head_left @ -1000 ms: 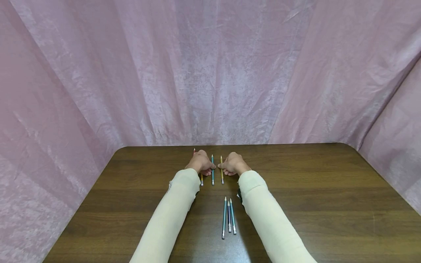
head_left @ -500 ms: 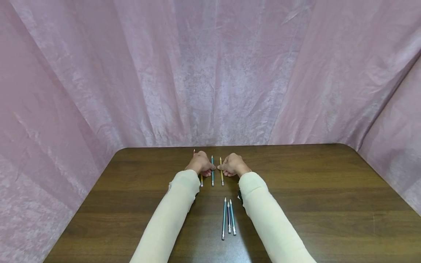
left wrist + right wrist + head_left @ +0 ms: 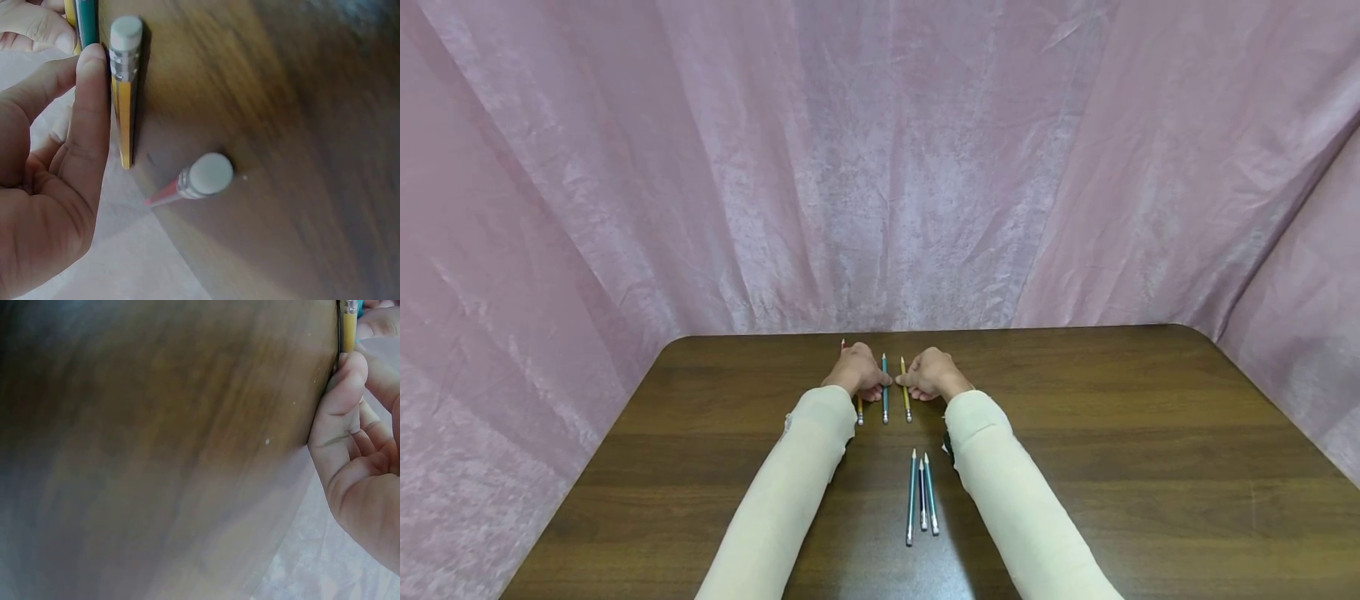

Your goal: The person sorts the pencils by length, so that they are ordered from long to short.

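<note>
Near the far edge of the table, my left hand pinches a teal pencil between thumb and finger. Just right of it, a yellow pencil is pinched by my right hand. Both pencils lie nearly parallel, points away from me, with a narrow gap between them. Beneath and left of my left hand are another yellow pencil and a red pencil, their white erasers showing in the left wrist view. In the head view that hand covers much of both.
Closer to me on the brown wooden table lie two more teal pencils with a dark blue pencil between them, points away. A pink curtain hangs behind the far edge and along the sides.
The yellow pencil in my right hand has tilted slightly, its point shifting a little left. My left hand and the other pencils stay as they were.
</note>
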Available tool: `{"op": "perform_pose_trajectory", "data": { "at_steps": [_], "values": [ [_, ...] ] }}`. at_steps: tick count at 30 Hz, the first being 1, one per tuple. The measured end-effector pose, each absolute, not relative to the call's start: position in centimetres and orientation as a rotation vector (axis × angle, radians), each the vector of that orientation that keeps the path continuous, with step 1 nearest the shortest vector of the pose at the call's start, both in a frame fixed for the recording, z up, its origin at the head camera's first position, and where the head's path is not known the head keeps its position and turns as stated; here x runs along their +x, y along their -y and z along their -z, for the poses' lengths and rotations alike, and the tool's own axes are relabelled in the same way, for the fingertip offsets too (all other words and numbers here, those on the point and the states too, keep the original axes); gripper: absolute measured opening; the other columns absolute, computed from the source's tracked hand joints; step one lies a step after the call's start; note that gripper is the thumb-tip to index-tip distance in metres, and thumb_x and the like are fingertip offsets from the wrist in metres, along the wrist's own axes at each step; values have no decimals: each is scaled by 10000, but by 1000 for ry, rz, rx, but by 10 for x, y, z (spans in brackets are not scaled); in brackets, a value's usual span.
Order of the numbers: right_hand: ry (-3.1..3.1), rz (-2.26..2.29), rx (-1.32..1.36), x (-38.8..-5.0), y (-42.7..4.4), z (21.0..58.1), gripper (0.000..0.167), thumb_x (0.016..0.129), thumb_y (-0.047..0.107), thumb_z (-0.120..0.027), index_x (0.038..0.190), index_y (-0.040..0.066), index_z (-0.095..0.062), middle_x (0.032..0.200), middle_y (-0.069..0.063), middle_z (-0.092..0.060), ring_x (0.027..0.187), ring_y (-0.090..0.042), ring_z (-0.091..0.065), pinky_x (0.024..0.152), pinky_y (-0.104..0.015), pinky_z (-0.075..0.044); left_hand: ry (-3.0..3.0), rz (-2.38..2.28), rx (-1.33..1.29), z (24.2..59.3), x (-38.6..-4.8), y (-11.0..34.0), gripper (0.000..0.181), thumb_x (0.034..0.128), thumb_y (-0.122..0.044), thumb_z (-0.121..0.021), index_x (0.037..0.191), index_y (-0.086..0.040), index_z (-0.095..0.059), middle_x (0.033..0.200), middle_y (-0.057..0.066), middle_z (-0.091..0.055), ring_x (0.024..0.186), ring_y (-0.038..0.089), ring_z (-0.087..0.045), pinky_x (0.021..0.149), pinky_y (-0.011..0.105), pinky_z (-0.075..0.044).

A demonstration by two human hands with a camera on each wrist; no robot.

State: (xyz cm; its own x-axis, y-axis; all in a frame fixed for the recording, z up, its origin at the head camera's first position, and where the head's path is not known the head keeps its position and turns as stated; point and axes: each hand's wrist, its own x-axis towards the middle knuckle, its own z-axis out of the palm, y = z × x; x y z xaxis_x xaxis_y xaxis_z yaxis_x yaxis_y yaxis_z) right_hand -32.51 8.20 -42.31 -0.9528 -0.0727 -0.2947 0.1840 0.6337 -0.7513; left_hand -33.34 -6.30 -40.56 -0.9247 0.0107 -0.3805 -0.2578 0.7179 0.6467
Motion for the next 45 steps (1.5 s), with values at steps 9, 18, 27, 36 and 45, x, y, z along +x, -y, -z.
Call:
{"op": "perform_pose_trajectory", "data": {
  "at_steps": [9,18,27,36,45],
  "values": [
    [-2558,1248,71,-323,-82,423,190,908,150,-755,792,19,-681,577,-13,-599,457,-53,-543,425,-156,-499,-2566,-1047,-195,407,-332,63,202,898,-89,-754,757,31,-676,574,69,-628,421,103,-585,479,244,-579],
    [-2537,1267,40,-321,-84,421,176,920,155,-742,849,1,-694,595,-11,-613,474,-47,-552,454,-157,-521,-2569,-1050,-187,405,-332,64,211,901,-88,-750,743,40,-691,567,74,-630,411,109,-584,465,243,-574],
    [-2485,1271,-74,-314,-96,411,214,977,170,-666,997,-43,-677,749,-93,-670,597,-121,-651,587,-255,-610,-2623,-993,-123,389,-328,72,229,916,-108,-738,749,48,-724,568,90,-643,417,133,-600,584,321,-625],
    [-2570,1262,-265,-293,-111,390,180,969,135,-666,949,-43,-672,723,-99,-672,572,-133,-654,601,-323,-626,-2655,-936,141,372,-303,79,246,918,-150,-744,738,16,-723,647,85,-696,598,205,-714,635,330,-631],
    [-2585,1246,-464,-251,-127,375,180,962,103,-660,903,-66,-684,691,-117,-676,609,-266,-695,592,-392,-626,-2641,-912,429,372,-250,76,242,904,-131,-747,732,37,-720,569,40,-669,612,247,-722,535,275,-605]
  ]
}}
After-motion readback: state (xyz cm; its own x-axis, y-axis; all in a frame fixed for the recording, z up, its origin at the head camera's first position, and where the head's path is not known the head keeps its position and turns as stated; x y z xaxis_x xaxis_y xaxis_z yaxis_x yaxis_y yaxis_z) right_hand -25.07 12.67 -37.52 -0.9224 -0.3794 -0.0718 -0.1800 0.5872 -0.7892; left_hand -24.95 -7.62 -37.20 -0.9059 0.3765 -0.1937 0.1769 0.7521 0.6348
